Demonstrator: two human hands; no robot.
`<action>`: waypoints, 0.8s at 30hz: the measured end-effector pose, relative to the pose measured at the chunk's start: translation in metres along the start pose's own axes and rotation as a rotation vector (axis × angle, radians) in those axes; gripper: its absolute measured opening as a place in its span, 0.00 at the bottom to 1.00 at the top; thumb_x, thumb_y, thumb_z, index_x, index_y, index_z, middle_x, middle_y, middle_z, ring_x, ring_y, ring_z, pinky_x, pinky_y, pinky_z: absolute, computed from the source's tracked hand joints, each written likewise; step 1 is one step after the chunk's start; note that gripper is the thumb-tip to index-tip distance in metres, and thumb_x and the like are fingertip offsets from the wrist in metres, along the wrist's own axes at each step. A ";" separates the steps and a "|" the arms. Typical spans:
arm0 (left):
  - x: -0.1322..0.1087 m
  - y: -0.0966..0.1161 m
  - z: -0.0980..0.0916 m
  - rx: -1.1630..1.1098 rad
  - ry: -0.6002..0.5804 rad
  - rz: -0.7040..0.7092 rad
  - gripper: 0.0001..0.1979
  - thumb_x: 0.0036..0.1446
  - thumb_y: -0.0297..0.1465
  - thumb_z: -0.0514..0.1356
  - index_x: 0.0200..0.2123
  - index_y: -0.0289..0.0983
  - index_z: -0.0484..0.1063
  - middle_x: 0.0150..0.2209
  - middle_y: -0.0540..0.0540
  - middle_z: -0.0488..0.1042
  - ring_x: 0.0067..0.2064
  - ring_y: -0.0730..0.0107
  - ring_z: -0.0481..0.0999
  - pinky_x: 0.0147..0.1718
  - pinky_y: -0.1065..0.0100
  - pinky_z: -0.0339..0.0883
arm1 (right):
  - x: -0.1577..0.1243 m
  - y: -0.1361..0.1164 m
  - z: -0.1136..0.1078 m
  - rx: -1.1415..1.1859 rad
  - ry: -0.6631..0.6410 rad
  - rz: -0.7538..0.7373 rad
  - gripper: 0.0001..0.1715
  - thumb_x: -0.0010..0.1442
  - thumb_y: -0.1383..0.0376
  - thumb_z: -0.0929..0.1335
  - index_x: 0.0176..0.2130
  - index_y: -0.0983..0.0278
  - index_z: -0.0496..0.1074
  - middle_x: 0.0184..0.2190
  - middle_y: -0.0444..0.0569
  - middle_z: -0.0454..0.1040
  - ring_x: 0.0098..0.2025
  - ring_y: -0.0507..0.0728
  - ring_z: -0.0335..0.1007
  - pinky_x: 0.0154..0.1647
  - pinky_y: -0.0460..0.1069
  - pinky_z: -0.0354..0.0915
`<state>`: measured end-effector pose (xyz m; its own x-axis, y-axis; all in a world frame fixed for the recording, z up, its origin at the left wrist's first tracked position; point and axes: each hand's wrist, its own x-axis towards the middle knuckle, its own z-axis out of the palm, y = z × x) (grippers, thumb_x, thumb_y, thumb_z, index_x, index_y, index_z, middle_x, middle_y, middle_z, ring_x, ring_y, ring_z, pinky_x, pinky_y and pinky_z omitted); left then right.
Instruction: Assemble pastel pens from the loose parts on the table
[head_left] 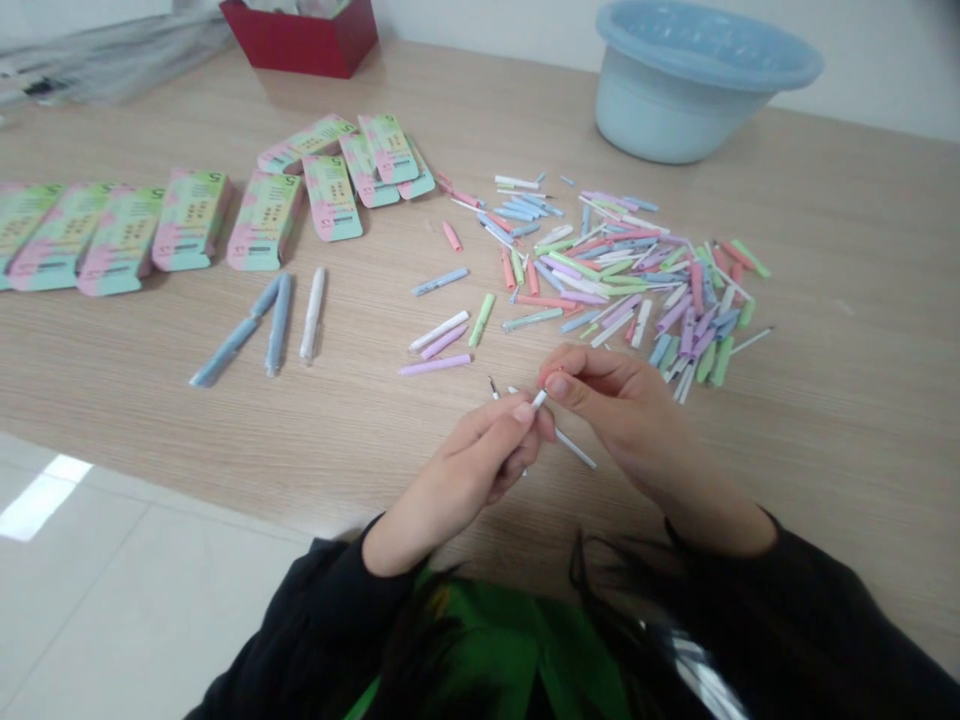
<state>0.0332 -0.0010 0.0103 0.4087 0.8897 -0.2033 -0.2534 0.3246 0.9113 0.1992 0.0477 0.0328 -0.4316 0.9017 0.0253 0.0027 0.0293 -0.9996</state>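
Note:
My left hand (480, 460) is closed in a pinch on a thin white refill (571, 447) that slants down to the right over the wooden table (225, 420). My right hand (607, 400) is closed too, its thumb and fingers pinched round a small reddish pen piece (553, 373) at the refill's upper end. The two hands touch at the fingertips. Just beyond them lies a heap of pastel pen barrels and caps (637, 280) in pink, green, blue, purple and white.
Three assembled pens (277, 322), two blue and one white, lie at the left. Behind them is a row of pastel card packets (191, 220). A light blue basin (697, 80) stands at the back right, a red box (307, 35) at the back.

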 end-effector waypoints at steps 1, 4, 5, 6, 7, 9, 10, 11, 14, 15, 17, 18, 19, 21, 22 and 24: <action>0.001 0.001 0.001 0.033 0.019 0.013 0.20 0.71 0.45 0.51 0.32 0.37 0.67 0.22 0.57 0.54 0.20 0.77 0.51 0.17 0.72 0.45 | 0.000 0.000 0.001 0.001 -0.013 -0.010 0.18 0.62 0.56 0.75 0.25 0.61 0.74 0.24 0.42 0.72 0.29 0.52 0.68 0.34 0.49 0.65; 0.002 0.003 0.003 0.064 0.039 0.065 0.21 0.70 0.48 0.53 0.32 0.37 0.68 0.20 0.58 0.54 0.19 0.77 0.51 0.17 0.71 0.46 | 0.001 0.003 0.003 0.017 -0.015 -0.049 0.17 0.61 0.57 0.75 0.25 0.61 0.75 0.25 0.42 0.73 0.31 0.52 0.69 0.36 0.49 0.66; 0.002 0.002 0.004 0.055 0.038 0.077 0.22 0.70 0.49 0.53 0.32 0.38 0.68 0.19 0.58 0.54 0.19 0.77 0.50 0.17 0.71 0.46 | 0.001 0.004 0.003 0.033 -0.012 -0.054 0.15 0.61 0.58 0.75 0.25 0.60 0.77 0.26 0.42 0.74 0.33 0.53 0.70 0.38 0.49 0.67; 0.002 0.002 0.003 0.041 0.039 0.085 0.22 0.69 0.49 0.54 0.32 0.38 0.67 0.19 0.58 0.54 0.19 0.78 0.50 0.17 0.71 0.45 | 0.001 0.006 0.004 0.055 -0.012 -0.052 0.13 0.61 0.59 0.75 0.26 0.60 0.78 0.27 0.42 0.75 0.34 0.53 0.72 0.40 0.49 0.68; 0.002 0.001 0.003 0.025 0.042 0.089 0.22 0.68 0.49 0.55 0.31 0.38 0.66 0.19 0.58 0.53 0.19 0.77 0.49 0.17 0.70 0.44 | 0.001 0.007 0.004 0.082 -0.015 -0.043 0.10 0.61 0.60 0.76 0.28 0.59 0.80 0.29 0.42 0.76 0.36 0.53 0.73 0.41 0.49 0.68; 0.001 -0.001 0.001 0.003 0.051 0.098 0.22 0.68 0.49 0.57 0.28 0.39 0.64 0.20 0.57 0.53 0.20 0.77 0.50 0.17 0.70 0.43 | 0.001 0.008 0.007 0.134 -0.038 -0.009 0.05 0.60 0.61 0.76 0.31 0.57 0.83 0.31 0.42 0.79 0.36 0.52 0.74 0.42 0.49 0.69; 0.000 -0.002 -0.001 0.003 0.054 0.111 0.23 0.68 0.49 0.57 0.27 0.39 0.63 0.20 0.57 0.53 0.20 0.78 0.50 0.18 0.69 0.43 | 0.002 0.007 0.007 0.156 -0.050 0.009 0.04 0.59 0.60 0.77 0.32 0.57 0.84 0.32 0.43 0.79 0.37 0.52 0.74 0.42 0.49 0.70; -0.001 -0.003 -0.003 0.006 0.054 0.128 0.24 0.68 0.49 0.58 0.26 0.39 0.61 0.21 0.57 0.53 0.20 0.78 0.50 0.18 0.69 0.43 | 0.002 0.006 0.008 0.171 -0.060 0.029 0.04 0.58 0.59 0.78 0.33 0.57 0.85 0.33 0.43 0.80 0.37 0.52 0.75 0.41 0.49 0.70; -0.004 -0.003 -0.012 0.011 0.034 0.166 0.25 0.69 0.48 0.57 0.24 0.39 0.59 0.21 0.57 0.52 0.21 0.78 0.50 0.18 0.70 0.43 | 0.001 -0.001 -0.002 0.193 -0.082 0.073 0.16 0.53 0.54 0.80 0.41 0.57 0.84 0.33 0.43 0.79 0.34 0.52 0.75 0.38 0.48 0.71; -0.005 -0.003 -0.015 0.013 0.026 0.163 0.25 0.69 0.47 0.57 0.24 0.39 0.58 0.21 0.57 0.51 0.21 0.77 0.49 0.18 0.70 0.43 | 0.000 -0.003 -0.010 0.171 -0.052 0.066 0.21 0.52 0.52 0.80 0.44 0.57 0.83 0.33 0.43 0.79 0.32 0.51 0.74 0.36 0.48 0.71; -0.008 -0.002 -0.022 0.016 0.007 0.136 0.26 0.70 0.46 0.57 0.23 0.39 0.57 0.21 0.56 0.51 0.22 0.77 0.49 0.18 0.70 0.43 | -0.004 -0.006 -0.035 0.019 0.093 0.021 0.25 0.53 0.51 0.79 0.48 0.57 0.81 0.33 0.43 0.77 0.29 0.51 0.71 0.33 0.48 0.70; -0.010 -0.001 -0.025 0.013 -0.001 0.118 0.26 0.70 0.46 0.57 0.23 0.39 0.57 0.21 0.56 0.52 0.22 0.77 0.49 0.18 0.70 0.43 | -0.007 -0.005 -0.051 -0.123 0.219 -0.017 0.21 0.56 0.51 0.77 0.47 0.58 0.80 0.32 0.44 0.77 0.29 0.51 0.70 0.31 0.48 0.69; -0.011 0.000 -0.026 0.001 -0.011 0.097 0.26 0.70 0.46 0.56 0.23 0.39 0.57 0.21 0.56 0.52 0.22 0.77 0.49 0.18 0.70 0.43 | -0.010 -0.003 -0.069 -0.316 0.328 -0.019 0.15 0.60 0.54 0.75 0.43 0.59 0.80 0.31 0.45 0.77 0.29 0.52 0.70 0.31 0.48 0.68; -0.013 -0.001 -0.028 -0.047 -0.034 0.041 0.26 0.69 0.47 0.56 0.23 0.39 0.57 0.21 0.57 0.51 0.21 0.77 0.49 0.18 0.70 0.43 | -0.017 0.006 -0.104 -0.749 0.383 0.008 0.09 0.62 0.59 0.72 0.41 0.60 0.80 0.34 0.48 0.78 0.31 0.55 0.71 0.32 0.52 0.67; -0.013 -0.001 -0.027 -0.072 -0.041 0.010 0.25 0.69 0.48 0.56 0.23 0.39 0.57 0.20 0.57 0.51 0.20 0.77 0.49 0.18 0.70 0.42 | -0.020 0.011 -0.120 -0.927 0.336 0.005 0.10 0.63 0.61 0.70 0.42 0.60 0.81 0.38 0.51 0.79 0.35 0.58 0.73 0.35 0.54 0.68; -0.013 -0.003 -0.024 -0.109 -0.059 -0.043 0.26 0.68 0.49 0.56 0.24 0.39 0.57 0.20 0.57 0.51 0.20 0.78 0.48 0.18 0.70 0.41 | -0.024 0.022 -0.145 -1.079 0.274 0.003 0.13 0.62 0.65 0.66 0.40 0.61 0.81 0.39 0.54 0.77 0.38 0.61 0.73 0.37 0.57 0.68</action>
<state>0.0072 -0.0055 0.0018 0.4715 0.8547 -0.2174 -0.3265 0.3982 0.8573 0.3401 0.0893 0.0125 -0.2169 0.9632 0.1585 0.8437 0.2667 -0.4659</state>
